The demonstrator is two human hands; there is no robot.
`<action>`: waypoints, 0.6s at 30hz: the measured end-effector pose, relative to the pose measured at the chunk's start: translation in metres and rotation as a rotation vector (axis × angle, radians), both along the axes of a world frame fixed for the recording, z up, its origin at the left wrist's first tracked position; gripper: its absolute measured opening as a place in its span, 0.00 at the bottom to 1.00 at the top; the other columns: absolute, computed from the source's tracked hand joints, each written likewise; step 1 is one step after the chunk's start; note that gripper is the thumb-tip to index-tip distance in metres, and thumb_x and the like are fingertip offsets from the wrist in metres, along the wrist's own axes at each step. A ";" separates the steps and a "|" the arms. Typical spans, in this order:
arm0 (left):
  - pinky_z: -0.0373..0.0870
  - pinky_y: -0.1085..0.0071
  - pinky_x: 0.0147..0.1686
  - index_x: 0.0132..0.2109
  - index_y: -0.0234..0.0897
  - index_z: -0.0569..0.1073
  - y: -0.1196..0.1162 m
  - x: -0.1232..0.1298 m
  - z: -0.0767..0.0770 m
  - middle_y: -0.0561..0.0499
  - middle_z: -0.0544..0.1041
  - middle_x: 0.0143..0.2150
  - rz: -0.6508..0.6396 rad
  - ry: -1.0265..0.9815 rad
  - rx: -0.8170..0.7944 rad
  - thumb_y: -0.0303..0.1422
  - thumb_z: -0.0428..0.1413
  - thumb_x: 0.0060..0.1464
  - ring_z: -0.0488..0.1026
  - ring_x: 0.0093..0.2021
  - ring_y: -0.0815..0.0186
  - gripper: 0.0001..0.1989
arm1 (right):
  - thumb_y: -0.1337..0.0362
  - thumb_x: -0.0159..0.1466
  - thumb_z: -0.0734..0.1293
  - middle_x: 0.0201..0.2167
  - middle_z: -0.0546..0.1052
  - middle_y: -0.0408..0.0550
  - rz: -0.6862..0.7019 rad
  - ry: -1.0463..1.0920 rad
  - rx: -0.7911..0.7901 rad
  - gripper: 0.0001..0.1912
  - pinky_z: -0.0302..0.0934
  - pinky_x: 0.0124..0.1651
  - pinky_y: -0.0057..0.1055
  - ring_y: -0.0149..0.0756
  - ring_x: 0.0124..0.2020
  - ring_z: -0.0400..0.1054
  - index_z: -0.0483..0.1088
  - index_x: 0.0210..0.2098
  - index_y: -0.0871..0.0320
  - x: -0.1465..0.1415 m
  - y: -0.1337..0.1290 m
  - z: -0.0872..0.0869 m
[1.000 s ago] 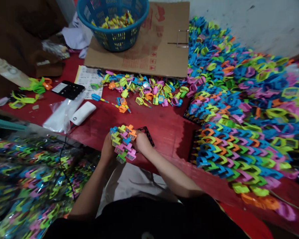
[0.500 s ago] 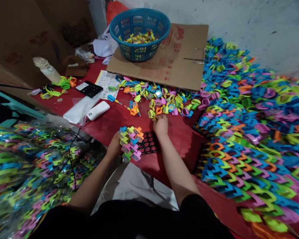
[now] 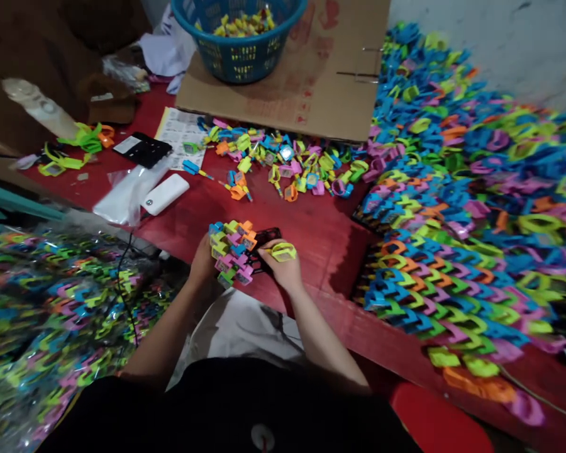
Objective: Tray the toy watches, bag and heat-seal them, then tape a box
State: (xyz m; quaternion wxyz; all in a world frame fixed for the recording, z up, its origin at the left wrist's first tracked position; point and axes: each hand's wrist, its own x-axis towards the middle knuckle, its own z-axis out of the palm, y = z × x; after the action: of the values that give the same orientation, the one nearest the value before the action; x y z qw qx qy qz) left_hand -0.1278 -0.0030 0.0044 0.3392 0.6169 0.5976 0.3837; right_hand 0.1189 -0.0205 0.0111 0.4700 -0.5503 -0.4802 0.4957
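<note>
My left hand (image 3: 202, 263) grips the left end of a black grid rack (image 3: 267, 236), its fingers mostly hidden. A cluster of coloured toy watches (image 3: 233, 251) covers the rack's left part in blue, yellow, pink, orange and green. Pinched in my right hand (image 3: 285, 269) is a yellow toy watch (image 3: 283, 251), held over the rack's right part beside the cluster. Beyond my hands lies a loose pile of toy watches (image 3: 287, 165) on the red table (image 3: 311, 220).
A blue basket (image 3: 240, 60) of small yellow pieces stands on flat cardboard (image 3: 339, 100) at the back. On the left lie a white power bank-like device (image 3: 165, 194), a plastic bag (image 3: 122, 204) and a bottle (image 3: 40, 108). Rows of toy watches (image 3: 434, 289) fill the right; bagged ones (image 3: 66, 321) lie lower left.
My right hand has come back from the loose pile to the rack with a yellow toy watch. My left hand still holds the rack. The whole view has shifted slightly.
</note>
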 end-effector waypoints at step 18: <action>0.78 0.58 0.63 0.46 0.34 0.79 0.003 -0.001 -0.003 0.41 0.86 0.52 -0.018 0.007 0.005 0.44 0.59 0.72 0.82 0.55 0.54 0.15 | 0.71 0.64 0.74 0.48 0.86 0.58 0.288 -0.557 0.060 0.09 0.73 0.55 0.39 0.49 0.50 0.80 0.78 0.44 0.55 -0.034 0.005 -0.003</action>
State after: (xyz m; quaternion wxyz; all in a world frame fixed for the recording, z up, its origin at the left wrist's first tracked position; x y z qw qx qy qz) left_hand -0.1286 -0.0002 0.0016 0.3391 0.6245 0.5921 0.3800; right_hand 0.0850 -0.0150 0.0080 0.2615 -0.5770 -0.6779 0.3730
